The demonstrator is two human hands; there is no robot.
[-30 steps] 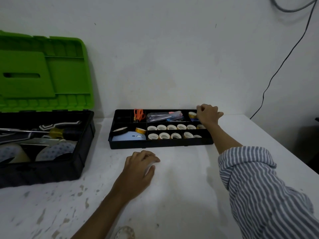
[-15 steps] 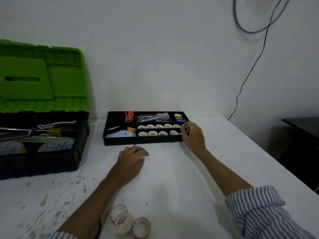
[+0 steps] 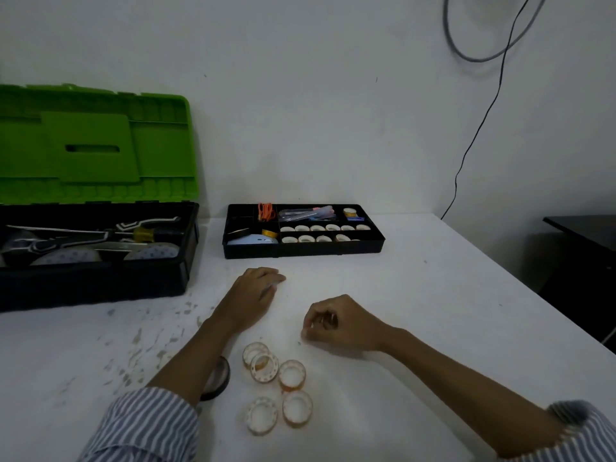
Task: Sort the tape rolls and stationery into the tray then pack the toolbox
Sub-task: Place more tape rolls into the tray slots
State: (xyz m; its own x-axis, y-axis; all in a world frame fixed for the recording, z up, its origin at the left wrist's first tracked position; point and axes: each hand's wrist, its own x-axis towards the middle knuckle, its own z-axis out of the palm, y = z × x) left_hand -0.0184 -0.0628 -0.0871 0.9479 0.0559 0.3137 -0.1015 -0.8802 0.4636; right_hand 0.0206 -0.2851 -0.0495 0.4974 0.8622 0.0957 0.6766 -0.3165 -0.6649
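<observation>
Right grip [image 3: 336,323]: fingers are curled in toward the thumb and nothing is seen inside. It is placed low over the bench [image 3: 416,295], just beyond the loose rolls.

Left grip [image 3: 253,295]: laid palm-down on the bench with fingers loosely bent. A pale streak is seen under the fingertips; whether anything is held there cannot be told.

Five small clear tape rolls [image 3: 292,375] are clustered on the bench between the two forearms, with two of them overlapped at the far left of the cluster. A dark roll [image 3: 220,378] is partly hidden under the left forearm. Striped sleeves [image 3: 150,425] are pushed up on both arms.

The black tray [image 3: 303,252] is set further back, near the wall. Two rows of small white-cored rolls [image 3: 320,233] are slotted into its right compartments. Orange scissors [image 3: 266,211] and a clear pack of pens [image 3: 306,213] are held in its rear compartments. A yellow roll [image 3: 270,233], a black roll [image 3: 238,232] and a pale blue item [image 3: 251,240] are held at the left.

The toolbox [image 3: 93,281] is placed left of the tray and apart from it, with its green lid [image 3: 93,145] stood open. A yellow-handled screwdriver [image 3: 143,233] and large rolls are seen inside.

A black cable [image 3: 473,145] is run down the wall at the right.
</observation>
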